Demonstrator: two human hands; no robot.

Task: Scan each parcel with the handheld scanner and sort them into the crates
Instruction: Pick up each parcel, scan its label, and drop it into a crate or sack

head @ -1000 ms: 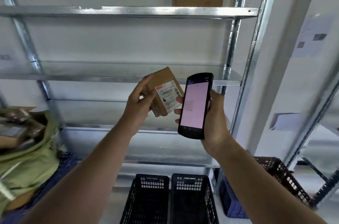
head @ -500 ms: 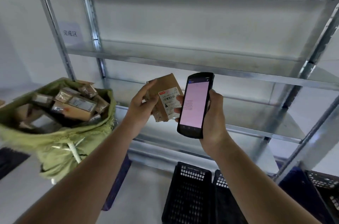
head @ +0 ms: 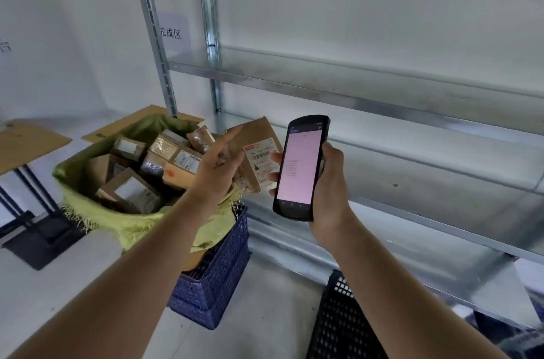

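Brown cardboard parcel (head: 259, 152) with a white label sits gripped in the left hand (head: 216, 167); the right hand (head: 328, 188) grips the black handheld scanner (head: 300, 167) just right of it.

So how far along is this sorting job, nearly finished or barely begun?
Early, by the look of it. Done: nothing sorted is visible; the black crate shows no parcels in the part in view. In hand: the left hand holds a small brown parcel label-up beside the scanner, gripped by the right hand. Left: the green sack is full of parcels.
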